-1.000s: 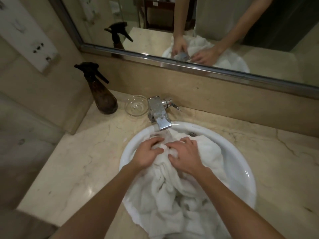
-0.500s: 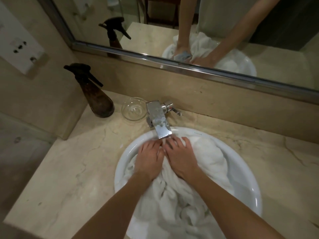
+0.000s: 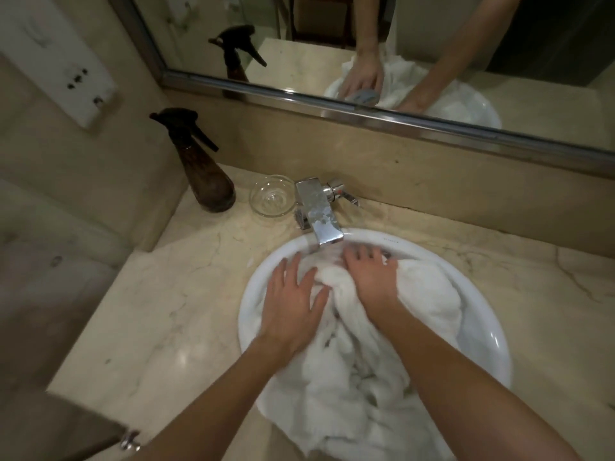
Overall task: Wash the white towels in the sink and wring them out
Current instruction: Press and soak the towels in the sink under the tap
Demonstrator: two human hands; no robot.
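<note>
A wet white towel (image 3: 366, 387) fills the round white sink (image 3: 479, 321) and hangs over its near rim. Both of my hands rest on the towel just below the chrome faucet (image 3: 319, 214). My left hand (image 3: 293, 301) lies flat with fingers spread, pressing on the cloth at the sink's left side. My right hand (image 3: 372, 277) presses down on a bunched fold of towel, fingers reaching under the spout where water blurs the cloth. I cannot tell how many towels are in the pile.
A dark brown spray bottle (image 3: 206, 171) stands at the back left of the marble counter (image 3: 166, 311), with a small clear glass dish (image 3: 271, 199) beside the faucet. A mirror (image 3: 399, 54) runs along the back wall. A drawer knob (image 3: 130, 440) shows at the lower left.
My hands went from gripping bunched towel to pushing forward under the spout, then opened. The left hand has now slid left and spread flat; the right hand stays near the faucet.
</note>
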